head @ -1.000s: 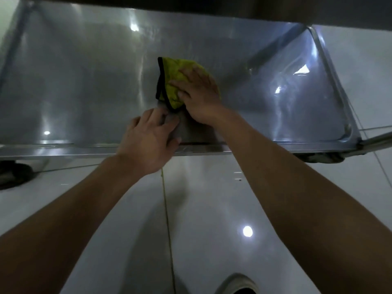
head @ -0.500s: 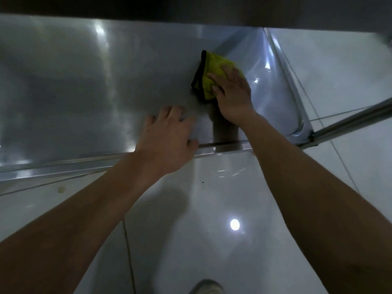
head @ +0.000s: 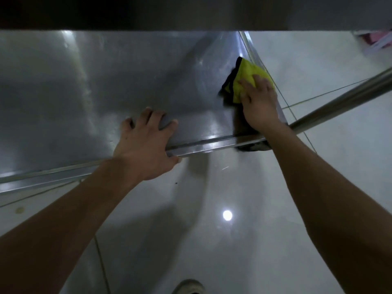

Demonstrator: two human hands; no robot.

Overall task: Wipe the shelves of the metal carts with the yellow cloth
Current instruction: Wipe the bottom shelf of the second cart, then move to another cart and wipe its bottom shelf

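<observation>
— Pressing flat, your right hand [head: 257, 102] keeps the yellow cloth [head: 244, 78] on the shelf [head: 106, 92], at its right edge near the corner?

— Yes, fingers spread, palm down on it, not closed around it. The cloth is soft, light and folded, with a dark border; it will bunch, so you push from the top. Your left hand [head: 146, 149] grips the front rim, thumb under. The steel looks smooth and slippery.
</observation>
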